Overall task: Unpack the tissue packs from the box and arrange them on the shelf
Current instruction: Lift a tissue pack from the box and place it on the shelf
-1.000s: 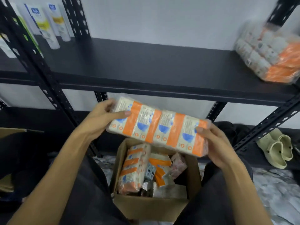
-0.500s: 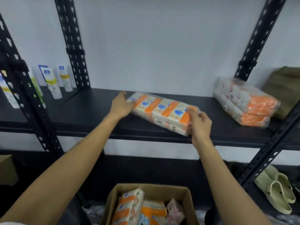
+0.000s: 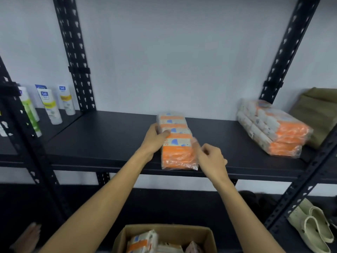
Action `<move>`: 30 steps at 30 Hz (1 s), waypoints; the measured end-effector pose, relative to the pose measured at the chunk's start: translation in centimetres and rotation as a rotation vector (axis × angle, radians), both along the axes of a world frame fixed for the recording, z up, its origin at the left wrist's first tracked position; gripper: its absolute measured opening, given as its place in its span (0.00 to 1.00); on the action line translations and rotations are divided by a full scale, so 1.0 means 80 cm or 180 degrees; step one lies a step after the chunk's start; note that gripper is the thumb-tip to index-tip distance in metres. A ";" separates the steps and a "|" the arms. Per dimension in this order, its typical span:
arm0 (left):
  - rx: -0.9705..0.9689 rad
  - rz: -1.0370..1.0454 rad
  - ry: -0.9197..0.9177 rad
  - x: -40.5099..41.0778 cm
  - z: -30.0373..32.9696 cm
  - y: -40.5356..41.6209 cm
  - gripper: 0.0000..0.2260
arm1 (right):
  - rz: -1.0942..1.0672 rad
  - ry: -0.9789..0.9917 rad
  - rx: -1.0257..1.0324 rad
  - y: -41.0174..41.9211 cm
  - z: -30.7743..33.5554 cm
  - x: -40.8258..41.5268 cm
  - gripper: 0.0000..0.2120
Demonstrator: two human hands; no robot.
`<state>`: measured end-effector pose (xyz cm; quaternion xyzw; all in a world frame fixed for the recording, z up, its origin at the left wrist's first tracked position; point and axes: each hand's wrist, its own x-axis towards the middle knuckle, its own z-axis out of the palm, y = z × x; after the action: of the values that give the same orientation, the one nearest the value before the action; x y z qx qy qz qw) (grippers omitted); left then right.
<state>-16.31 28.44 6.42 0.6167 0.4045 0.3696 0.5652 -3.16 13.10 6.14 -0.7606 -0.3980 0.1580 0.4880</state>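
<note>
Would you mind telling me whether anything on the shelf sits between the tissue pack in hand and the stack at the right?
Nothing visible does: bare shelf lies between the tissue pack and the stack.

Bare shelf [image 3: 109,141] lies open between tubes [image 3: 52,108] and wrapped tissue pack [image 3: 177,143].

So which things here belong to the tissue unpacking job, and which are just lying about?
Job:
tissue pack under both hands
stacked tissue packs
box with more packs
shelf
left hand
right hand

Lying about:
tubes
green folded cloth
slippers
</note>
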 end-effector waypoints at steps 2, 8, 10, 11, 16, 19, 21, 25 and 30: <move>-0.0216 -0.0095 -0.0184 -0.004 -0.001 0.004 0.15 | -0.0009 0.0314 0.0124 0.007 0.005 0.016 0.36; -0.0720 -0.0299 -0.0632 0.010 0.005 -0.006 0.21 | 0.0576 0.1744 0.0399 0.066 0.022 0.027 0.19; -0.0801 -0.0182 -0.0685 0.019 0.006 -0.015 0.20 | 0.0783 0.1990 0.0284 0.074 0.021 0.017 0.16; -0.0816 -0.0161 -0.0707 0.024 0.004 -0.017 0.20 | 0.0859 0.2035 0.0246 0.076 0.019 0.013 0.14; -0.0904 -0.0324 -0.0827 0.031 -0.001 -0.016 0.22 | 0.1020 0.2186 0.0335 0.073 0.013 0.014 0.12; -0.0834 -0.0397 -0.0691 0.028 -0.004 -0.018 0.21 | 0.1106 0.2204 0.0299 0.070 0.008 0.015 0.12; -0.0870 -0.0471 -0.0566 0.023 -0.004 -0.017 0.21 | 0.1221 0.2185 0.0217 0.066 0.007 0.015 0.11; -0.0612 -0.0678 0.0028 0.003 0.007 0.007 0.25 | 0.1395 0.1776 -0.0007 0.051 0.009 0.033 0.12; -0.0095 -0.0423 0.0406 0.015 0.027 0.038 0.25 | 0.0742 0.1245 0.0182 0.085 0.018 0.063 0.21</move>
<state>-15.14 31.45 8.62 0.6559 0.4034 0.2851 0.5707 1.91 19.87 7.55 -0.6502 -0.3853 0.3464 0.5556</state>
